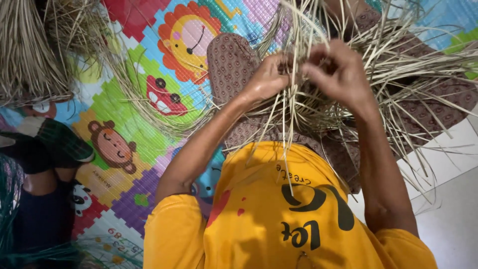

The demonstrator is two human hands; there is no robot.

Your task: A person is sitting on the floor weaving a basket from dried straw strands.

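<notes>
Colourful foam play mat [149,114] with cartoon animal and car prints covers most of the floor, bare pale floor [448,219] at the right edge. Person's yellow t-shirt [269,214] fills the lower middle, brown patterned cloth [234,65] over the lap beyond it. Big bundle of dried straw [25,50] lies on the mat top left, well apart from the hands, loose strands trailing toward the middle. Another person in dark clothes [40,209] sits at the left edge, partly cut off. Tangle of pale dried straw strips [398,55] spreads over the lap, strands sticking out in all directions, some hanging down over the shirt. Left hand [269,77] and right hand [338,69] meet just beside each other at the centre of the tangle; both sets of fingers curled closed, pinching straw strips between them. Exact strip each hand holds too dense to tell.
</notes>
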